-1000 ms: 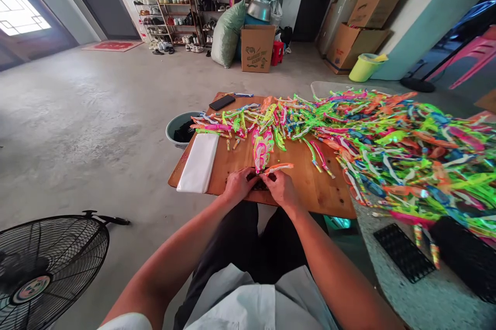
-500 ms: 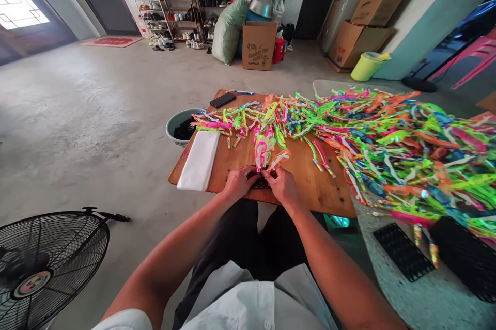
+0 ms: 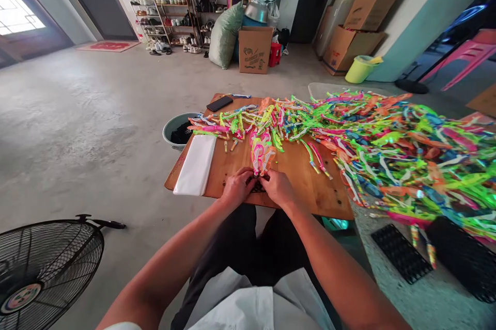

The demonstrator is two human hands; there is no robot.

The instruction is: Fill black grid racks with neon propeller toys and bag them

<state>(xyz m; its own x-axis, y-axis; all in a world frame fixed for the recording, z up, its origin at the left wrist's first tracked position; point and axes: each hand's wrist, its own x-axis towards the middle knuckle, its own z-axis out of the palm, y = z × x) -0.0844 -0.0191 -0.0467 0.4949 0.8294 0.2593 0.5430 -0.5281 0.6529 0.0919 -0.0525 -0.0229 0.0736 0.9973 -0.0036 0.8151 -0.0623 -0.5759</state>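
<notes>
The pink and orange toys lie just beyond my fingertips, over the black tray. My left hand and right hand pinch at their lower ends, above the wooden tabletop.

The cardboard box beside the stuffed sack reads "GLASSES TOY CANDY"; the fan's round badge is illegible.
</notes>
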